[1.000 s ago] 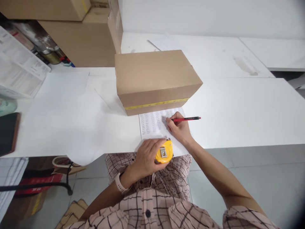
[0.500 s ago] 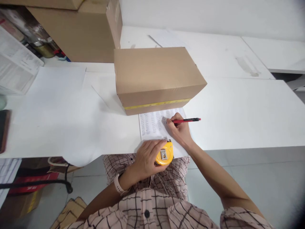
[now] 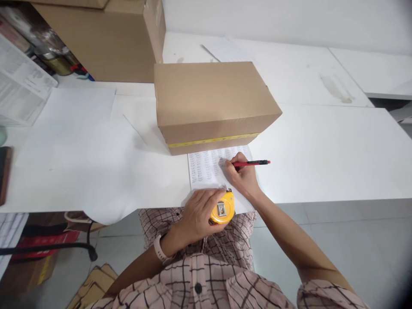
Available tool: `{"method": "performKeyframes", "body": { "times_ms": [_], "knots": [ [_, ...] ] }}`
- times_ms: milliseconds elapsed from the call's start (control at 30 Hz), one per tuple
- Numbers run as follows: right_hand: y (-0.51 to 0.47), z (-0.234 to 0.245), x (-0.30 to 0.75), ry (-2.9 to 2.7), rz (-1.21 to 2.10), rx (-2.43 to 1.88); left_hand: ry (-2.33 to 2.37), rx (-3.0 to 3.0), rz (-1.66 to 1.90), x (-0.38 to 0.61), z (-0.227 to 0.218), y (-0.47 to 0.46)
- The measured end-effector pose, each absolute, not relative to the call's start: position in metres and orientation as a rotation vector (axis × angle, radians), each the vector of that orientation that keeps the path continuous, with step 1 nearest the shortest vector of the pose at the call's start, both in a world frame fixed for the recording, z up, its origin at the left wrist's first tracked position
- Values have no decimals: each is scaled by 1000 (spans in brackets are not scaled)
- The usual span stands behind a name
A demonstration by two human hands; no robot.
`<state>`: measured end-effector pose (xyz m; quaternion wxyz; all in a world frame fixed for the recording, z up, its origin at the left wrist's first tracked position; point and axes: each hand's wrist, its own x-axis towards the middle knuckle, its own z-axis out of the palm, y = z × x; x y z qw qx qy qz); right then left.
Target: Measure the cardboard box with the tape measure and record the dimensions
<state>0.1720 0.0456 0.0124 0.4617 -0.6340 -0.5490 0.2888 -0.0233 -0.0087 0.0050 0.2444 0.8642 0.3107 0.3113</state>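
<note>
My left hand is closed around a yellow tape measure at the front edge of the table. A red and black pen is gripped in my right hand, which rests on a sheet of paper covered in columns of handwriting. The pen's tip is hidden behind my fingers. Just beyond the paper stands a closed cardboard box with a yellow strip along its lower front. The box covers the paper's far edge.
A larger cardboard box stands at the back left, beside bottles and a printed panel. White sheets lie on the left of the white table, one drooping over its front edge. A phone-like dark object lies far left.
Both hands hold almost the same places, the pen shifting only very slightly. The whole view has tilted a little.
</note>
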Motion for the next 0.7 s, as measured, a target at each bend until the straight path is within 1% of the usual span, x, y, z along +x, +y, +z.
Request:
{"method": "performKeyframes", "body": {
  "times_ms": [700],
  "knots": [
    [46,13,173,-1268,741,-1581,860,2358,855,-23,6,-9]
  ]
}}
